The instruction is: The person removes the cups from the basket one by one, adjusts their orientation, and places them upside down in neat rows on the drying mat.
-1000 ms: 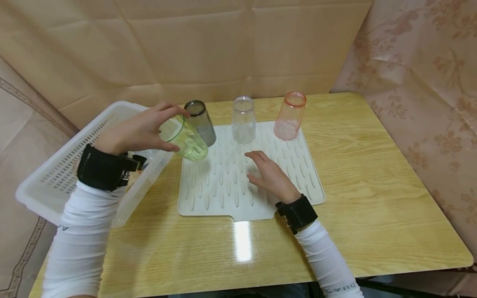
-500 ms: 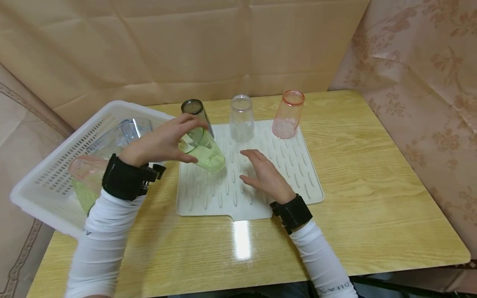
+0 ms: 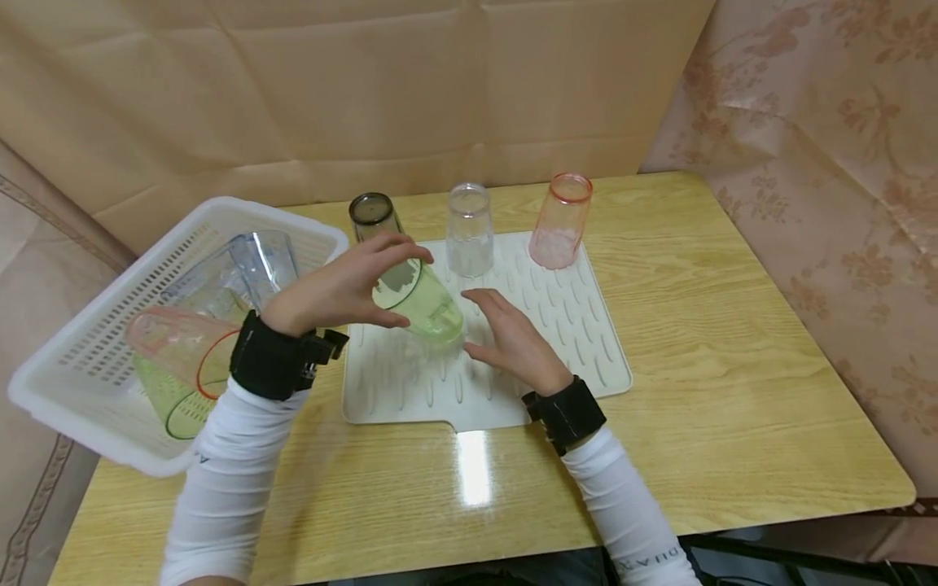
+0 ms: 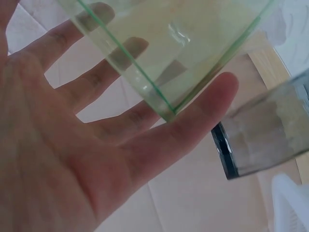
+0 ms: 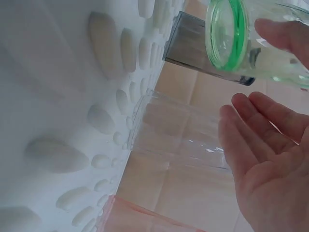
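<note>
My left hand [image 3: 330, 285] grips a clear green drinking glass [image 3: 432, 313] near its wide mouth, thumb on the near side and fingers on the far side. The glass is tilted over the left part of a white ribbed drying mat [image 3: 399, 391], its thick base slanting down to the right. In the left wrist view its thin rim [image 4: 145, 79] crosses the fingers. My right hand [image 3: 516, 346] hovers above the mat with relaxed fingers, close to the green base [image 5: 227, 36], and holds nothing. A smoky dark glass [image 3: 372, 213] stands upside down behind, partly hidden by my left hand.
A clear glass [image 3: 470, 232] and a pink glass [image 3: 560, 224] stand upside down along the mat's back edge. At left, a white perforated basket [image 3: 81, 358] holds pink, green and bluish glasses lying down. Cloth [image 3: 469, 89] hangs behind the wooden table [image 3: 733, 366].
My left hand has carried the green glass rightward from beside the basket to over the mat, near my right hand. The right hand has barely moved. More of the basket's glasses show.
</note>
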Demonstrator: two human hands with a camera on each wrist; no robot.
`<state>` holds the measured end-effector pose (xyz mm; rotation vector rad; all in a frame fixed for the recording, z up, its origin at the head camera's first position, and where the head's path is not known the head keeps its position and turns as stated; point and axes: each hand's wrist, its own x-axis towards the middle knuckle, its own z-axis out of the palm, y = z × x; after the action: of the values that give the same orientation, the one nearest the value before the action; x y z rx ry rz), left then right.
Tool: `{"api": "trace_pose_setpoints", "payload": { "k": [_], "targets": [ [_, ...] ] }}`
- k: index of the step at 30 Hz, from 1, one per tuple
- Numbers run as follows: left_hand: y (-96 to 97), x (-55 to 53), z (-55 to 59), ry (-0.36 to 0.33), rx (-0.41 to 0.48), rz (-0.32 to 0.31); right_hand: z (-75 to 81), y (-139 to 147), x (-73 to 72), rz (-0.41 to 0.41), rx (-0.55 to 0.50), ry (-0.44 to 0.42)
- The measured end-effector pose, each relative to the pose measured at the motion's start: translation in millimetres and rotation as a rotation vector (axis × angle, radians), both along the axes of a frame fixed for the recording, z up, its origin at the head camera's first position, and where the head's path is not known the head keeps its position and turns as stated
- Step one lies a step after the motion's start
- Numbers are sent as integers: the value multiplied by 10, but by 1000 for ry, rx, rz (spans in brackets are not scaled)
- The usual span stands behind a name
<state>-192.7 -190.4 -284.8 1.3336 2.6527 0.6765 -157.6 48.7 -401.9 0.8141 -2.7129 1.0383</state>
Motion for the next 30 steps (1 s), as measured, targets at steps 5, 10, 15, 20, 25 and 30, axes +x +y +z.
{"api": "trace_pose_setpoints", "payload": {
  "k": [5,10,15,20,25,30],
  "targets": [
    [116,16,3,5,11,-33,1,9,-13,1,2,-1],
    [220,30,-7,33,37,-77,8,15,-39,33,-81,-23],
    [279,53,-29,57,71,-92,14,20,-55,58,-133,-68],
    [301,73,-64,63,87,-94,21,27,-42,20,-139,-100],
    [300,74,-86,51,108,-106,54,57,-11,-30,-121,-119],
    [292,68,-114,28,108,-90,110,107,-8,-78,-22,-94]
  ]
}}
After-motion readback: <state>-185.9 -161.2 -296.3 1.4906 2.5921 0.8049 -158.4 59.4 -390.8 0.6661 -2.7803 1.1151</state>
